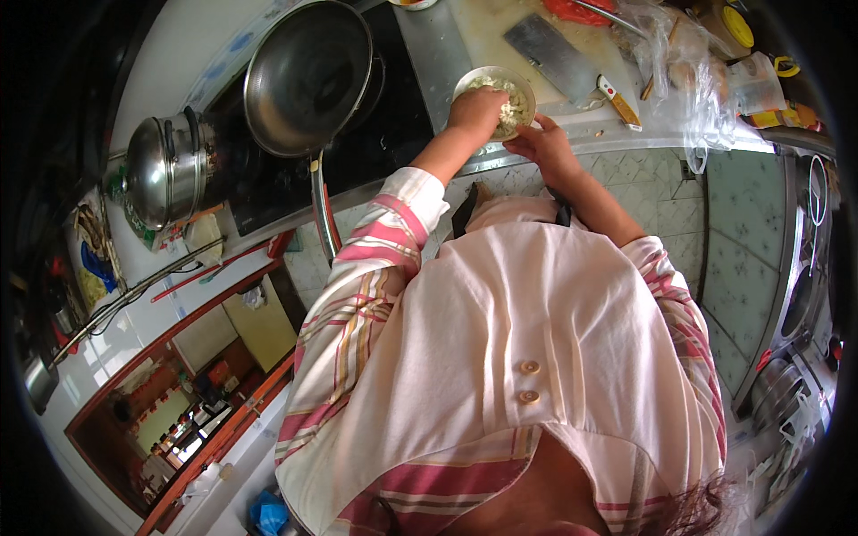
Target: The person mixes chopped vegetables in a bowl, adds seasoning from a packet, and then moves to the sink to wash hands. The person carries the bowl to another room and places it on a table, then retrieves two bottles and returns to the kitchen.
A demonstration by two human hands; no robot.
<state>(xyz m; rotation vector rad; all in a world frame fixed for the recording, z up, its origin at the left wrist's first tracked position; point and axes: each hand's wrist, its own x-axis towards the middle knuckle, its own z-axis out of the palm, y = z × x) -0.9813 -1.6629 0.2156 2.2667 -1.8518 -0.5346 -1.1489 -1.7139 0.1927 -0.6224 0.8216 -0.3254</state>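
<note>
A small round bowl point(529, 99) with finely chopped pale food point(515, 110) in it is at the counter's front edge. My left hand point(479, 112) reaches over the rim, its fingers down in the food; whether they grip any of it is hidden. From the near right side my right hand point(546, 149) holds the bowl, thumb and fingers at its rim. Just beyond lies a cleaver with a broad dark blade point(553, 57), flat on a stained cutting board point(479, 33). A small tool with a yellow-brown and white handle point(620, 104) rests to the right of the blade.
A large dark wok point(308, 77) sits on the black cooktop point(402, 100) at left, its handle point(324, 208) jutting past the edge towards me. Behind it stands a lidded steel pot point(164, 171). Clear plastic bags point(704, 100) hang over the counter edge at right, near a yellow-lidded jar point(736, 27).
</note>
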